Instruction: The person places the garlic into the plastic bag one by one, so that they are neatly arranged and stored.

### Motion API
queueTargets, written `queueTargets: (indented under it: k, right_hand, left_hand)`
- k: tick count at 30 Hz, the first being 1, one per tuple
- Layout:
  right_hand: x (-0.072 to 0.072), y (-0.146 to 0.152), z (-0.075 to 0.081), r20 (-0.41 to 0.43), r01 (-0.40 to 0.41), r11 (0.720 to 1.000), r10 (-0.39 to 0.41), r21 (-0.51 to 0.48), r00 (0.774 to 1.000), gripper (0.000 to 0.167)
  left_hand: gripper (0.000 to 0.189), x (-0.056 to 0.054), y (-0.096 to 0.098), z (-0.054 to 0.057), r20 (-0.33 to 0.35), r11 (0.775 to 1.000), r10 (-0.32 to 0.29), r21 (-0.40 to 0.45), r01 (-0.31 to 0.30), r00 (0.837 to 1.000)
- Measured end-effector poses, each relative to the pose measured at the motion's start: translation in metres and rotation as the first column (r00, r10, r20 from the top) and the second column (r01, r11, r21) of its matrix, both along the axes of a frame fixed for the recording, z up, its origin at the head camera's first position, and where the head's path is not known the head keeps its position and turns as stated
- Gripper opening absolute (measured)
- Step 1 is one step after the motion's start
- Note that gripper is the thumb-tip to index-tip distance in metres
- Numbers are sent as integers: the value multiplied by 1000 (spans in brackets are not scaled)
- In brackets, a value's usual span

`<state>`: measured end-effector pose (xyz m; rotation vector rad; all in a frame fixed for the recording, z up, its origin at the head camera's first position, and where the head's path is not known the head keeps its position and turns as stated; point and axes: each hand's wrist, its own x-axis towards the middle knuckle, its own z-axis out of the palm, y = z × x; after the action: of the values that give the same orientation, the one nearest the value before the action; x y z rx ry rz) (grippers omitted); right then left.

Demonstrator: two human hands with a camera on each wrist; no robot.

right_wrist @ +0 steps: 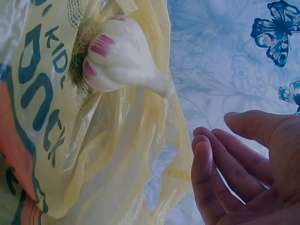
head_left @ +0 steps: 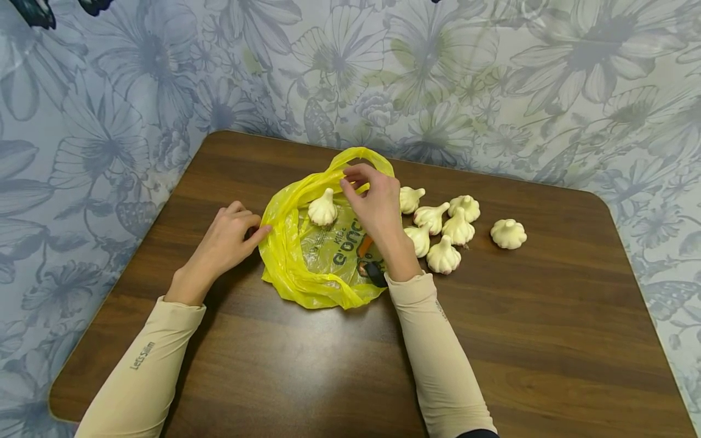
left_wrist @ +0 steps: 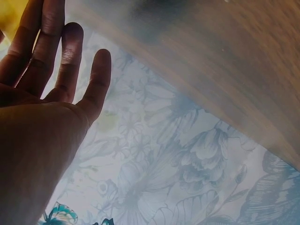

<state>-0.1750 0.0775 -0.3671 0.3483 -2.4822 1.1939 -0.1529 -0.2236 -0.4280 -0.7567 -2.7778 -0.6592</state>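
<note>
Wall: one, flower-patterned, behind the table. Table: one, brown, wood-grained, round-cornered. Sleeves: two, cream, one per forearm; both lettered. Yellow plastic bag: one, lies on the table with its mouth spread wide and a loop handle at the far side; shows lettering on its inner panel; contains one garlic bulb, left of the lettering, purple-patched in the right wrist view. Left hand: meets the bag's left rim with the thumb tip; spreads the fingers in the left wrist view. Right hand: hangs over the bag's right side near the handle, fingers loosely bent, thumb apart from them; contact with the plastic impossible to tell. Loose bulbs: seven visible on the table; six clustered just right of the bag, one farther right, apart.
</note>
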Motion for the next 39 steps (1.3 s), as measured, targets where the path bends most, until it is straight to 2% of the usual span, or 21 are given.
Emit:
queueTargets:
  k: [9, 21, 30, 39]
  right_hand:
    - [12, 11, -1, -4, 2, 999, -2, 40, 1000, 19]
    - [26, 27, -2, -53, 18, 998, -15, 54, 999, 17]
    - [44, 49, -4, -111, 58, 997, -53, 42, 992, 17]
    - [67, 82, -7, -164, 147, 987, -135, 63, 977, 16]
  left_hand:
    - [20, 1, 0, 0, 18, 1000, 0, -5, 0, 1000]
    - [21, 0, -1, 2, 16, 1000, -1, -4, 1, 1000]
    - [20, 0, 0, 1, 19, 1000, -7, -4, 7, 1000]
    - [20, 1, 0, 1, 28, 1000, -7, -8, 7, 1000]
